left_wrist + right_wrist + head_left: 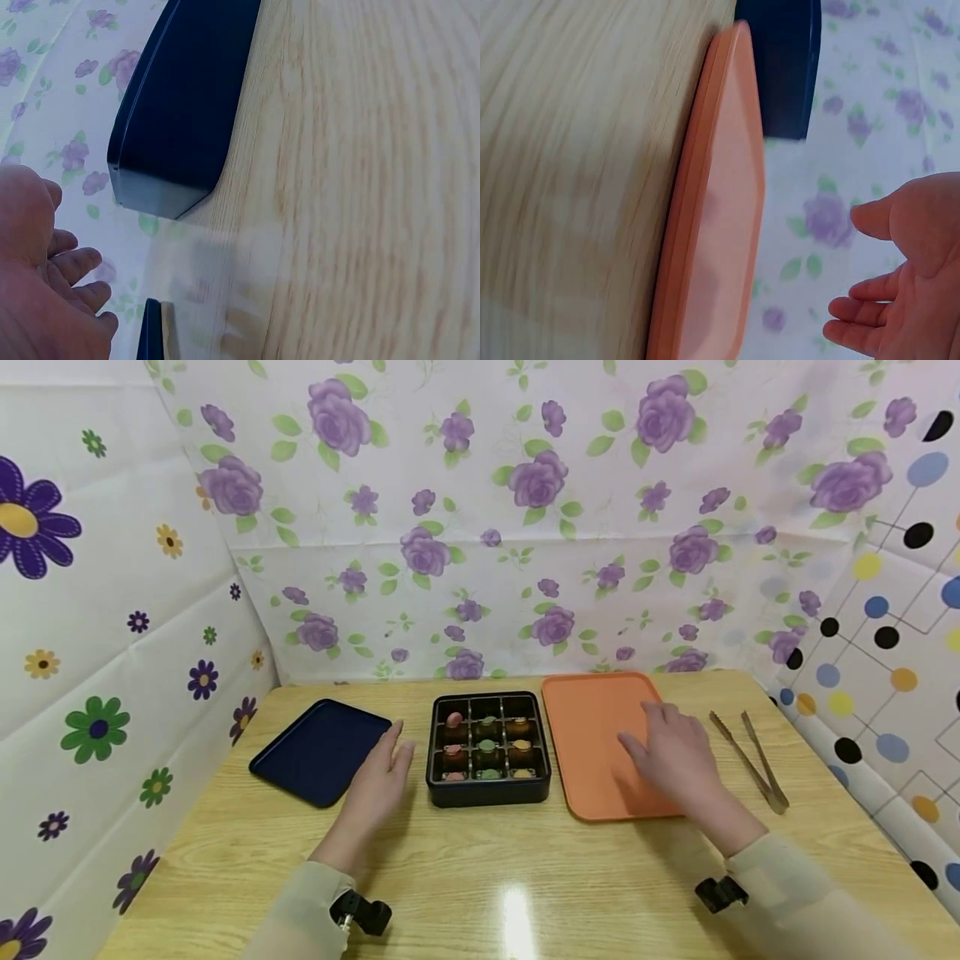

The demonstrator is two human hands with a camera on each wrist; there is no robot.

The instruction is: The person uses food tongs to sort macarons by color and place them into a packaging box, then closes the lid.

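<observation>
A dark box (489, 792) divided into compartments stands mid-table, with pink, green and yellow macaron-like sweets (487, 746) in several of them; its back row looks dark. My left hand (375, 783) hovers between this box and a dark blue tray (318, 752), overlapping the tray's right corner in the head view. Its fingers are relaxed and hold nothing. Over the orange tray (592, 743), at its right side, my right hand (677, 752) is held with fingers loosely extended and nothing in them. The right wrist view shows this hand (907, 277) above the tray's level.
Metal tongs (750, 760) lie spread on the wooden table (487, 868), to the right of the orange tray. Flowered cloth (480, 527) hangs behind the table, and patterned cloth lines both sides. A black camera mount (360, 912) sits on the left wrist.
</observation>
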